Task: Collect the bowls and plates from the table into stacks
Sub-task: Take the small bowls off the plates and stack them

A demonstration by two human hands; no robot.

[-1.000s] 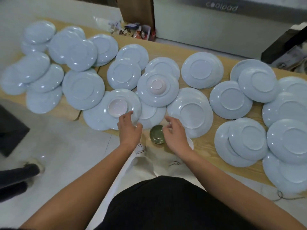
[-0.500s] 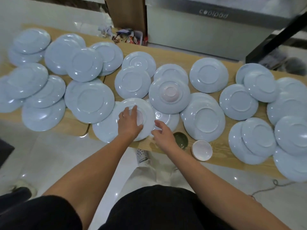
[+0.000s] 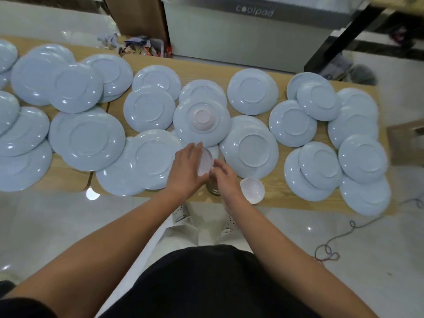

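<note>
Lifted off the pale blue plate (image 3: 156, 157) where it sat half a second ago, the pink bowl (image 3: 205, 160) is now held in the air, just above the table's (image 3: 273, 196) near edge, about halfway along it. The left hand (image 3: 185, 168) has carried it to the right, and the right hand (image 3: 226, 180) has come in to meet it.

The left forearm reaches in from the lower left. Its hand shows its back to the camera, with the fingers curled round the far side of the bowl, which is tilted steeply with its hollow facing right. The right forearm comes in from the lower right. Its fingers are bent, with their tips at the bowl's lower rim, but it cannot be told whether they pinch the rim or only touch it. This hand covers most of the green bowl (image 3: 213, 191), which stands at the near edge directly below.

Four small bowls can be counted:
- the held pink bowl
- the green bowl
- a white bowl (image 3: 252, 190), upright at the near edge just right of the right hand
- a second pink bowl (image 3: 203, 119), upside down on a plate behind the hands

The pale blue plates (image 3: 252, 91) lie face down over the whole table, many of them overlapping. There are roughly twenty-seven, but the overlaps and the cut-off left edge prevent an exact count.
</note>
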